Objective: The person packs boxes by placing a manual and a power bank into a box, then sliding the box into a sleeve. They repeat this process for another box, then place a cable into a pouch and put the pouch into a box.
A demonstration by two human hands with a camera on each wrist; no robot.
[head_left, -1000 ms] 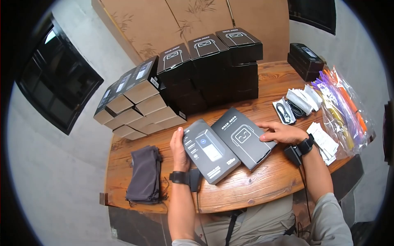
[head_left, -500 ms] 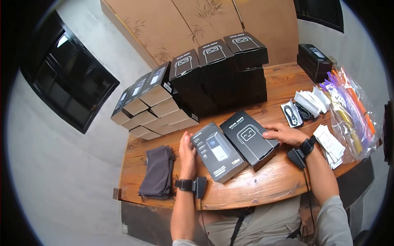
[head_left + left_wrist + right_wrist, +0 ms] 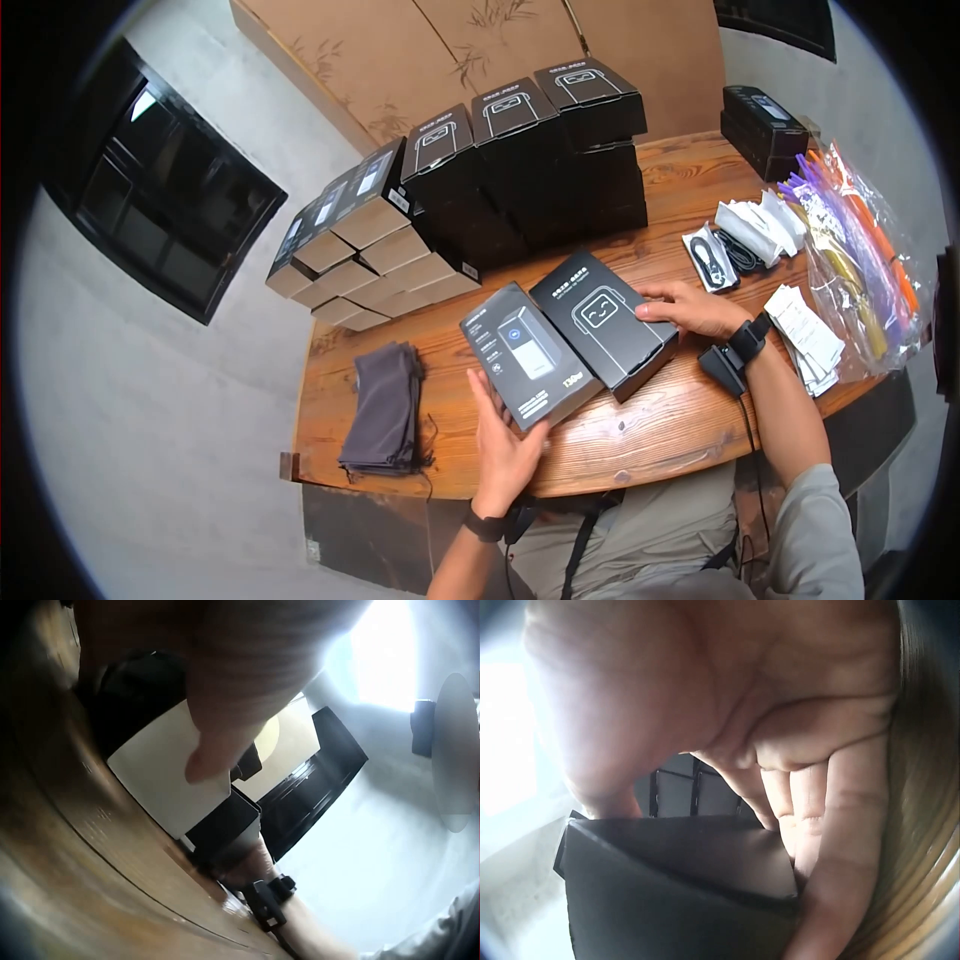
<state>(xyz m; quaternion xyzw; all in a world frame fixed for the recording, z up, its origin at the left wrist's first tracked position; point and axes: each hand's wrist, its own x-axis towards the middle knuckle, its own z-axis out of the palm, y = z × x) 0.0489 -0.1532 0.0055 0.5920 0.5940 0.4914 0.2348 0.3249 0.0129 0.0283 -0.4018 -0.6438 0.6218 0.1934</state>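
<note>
Two dark boxes lie tilted side by side on the wooden table. The left box (image 3: 530, 355) carries a picture of a pale device and "130W" lettering. The right box (image 3: 602, 320) bears a line-drawn smiling face. My left hand (image 3: 505, 450) is at the left box's near-left corner, fingers straight along its left side and thumb spread towards its near end. On the right box, my right hand (image 3: 700, 308) grips the right side, thumb over the top edge. The right wrist view shows the fingers running down the side of that dark box (image 3: 675, 900).
Stacked boxes (image 3: 530, 180) stand behind, with a further pair (image 3: 765, 130) at the back right. Folded dark cloth pouches (image 3: 382, 408) lie at left. On the right are bagged cables (image 3: 710, 260), paper slips (image 3: 805, 340) and a plastic bag of colourful strips (image 3: 860, 260).
My left hand has moved from the left box's side down to its near-left corner. The right hand keeps its grip on the right box. The head view has shifted a little.
</note>
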